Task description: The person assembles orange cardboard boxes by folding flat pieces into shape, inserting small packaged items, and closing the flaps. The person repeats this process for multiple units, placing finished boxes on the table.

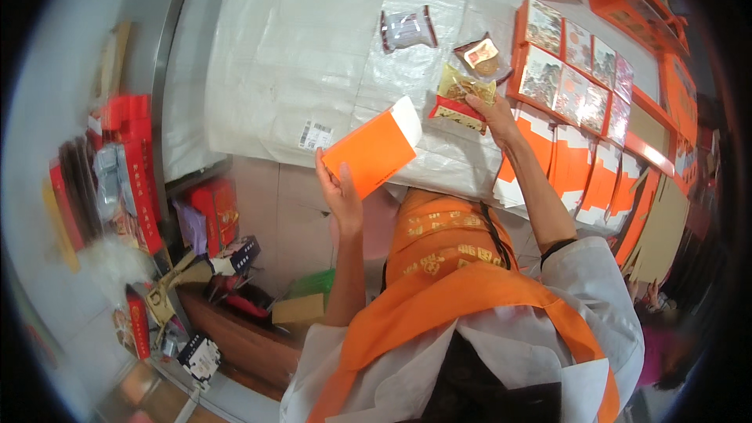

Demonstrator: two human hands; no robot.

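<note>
Left hand: grip clamped on an orange sleeve, held up empty above the white surface.
Right hand: grip closed on a gold packet lying on the surface.
Progress: packet not yet in sleeve; two more packets lie loose.

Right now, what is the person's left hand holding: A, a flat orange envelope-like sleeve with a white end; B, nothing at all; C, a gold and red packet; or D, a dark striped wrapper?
A: the left hand grips the flat orange sleeve by its lower edge over the white table cover, while the right hand is the one on the gold and red packet.
</note>
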